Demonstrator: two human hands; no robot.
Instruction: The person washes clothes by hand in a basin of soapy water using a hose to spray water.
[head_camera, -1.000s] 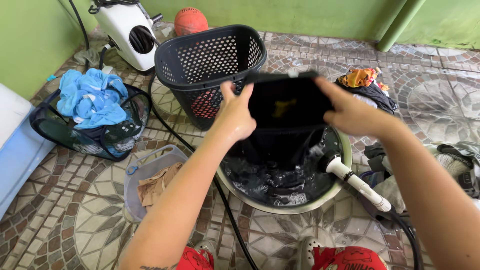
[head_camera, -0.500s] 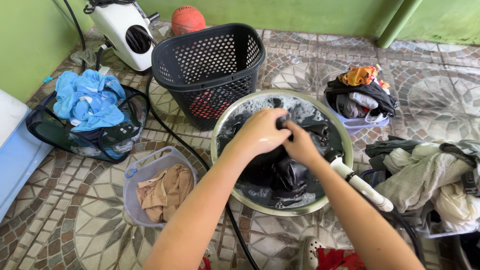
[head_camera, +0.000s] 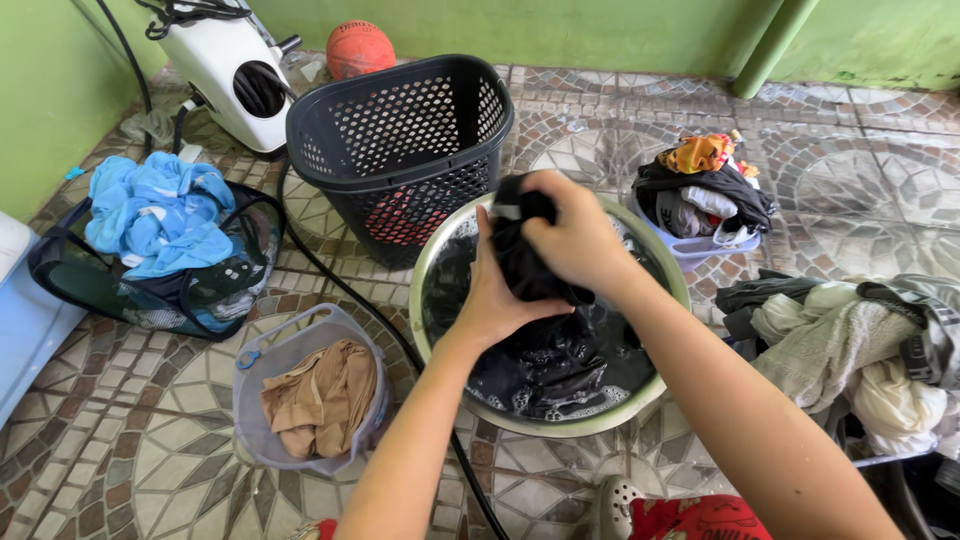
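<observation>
Left hand (head_camera: 497, 300) and right hand (head_camera: 573, 238) grip black garment (head_camera: 527, 262), above soapy basin (head_camera: 660, 385)

A black garment (head_camera: 527, 265) hangs over the pale green basin (head_camera: 655, 388), beside a dark perforated basket (head_camera: 400, 130), blue clothes (head_camera: 155, 215), an orange ball (head_camera: 360, 48) and brown-grey mosaic floor (head_camera: 150, 450).

I am seeing no packages, signs or screens anywhere on this tiled floor, and the only thing I am making out that looks like a label is a small white tag (head_camera: 507, 212) on the black garment, pinched between my hands.
</observation>
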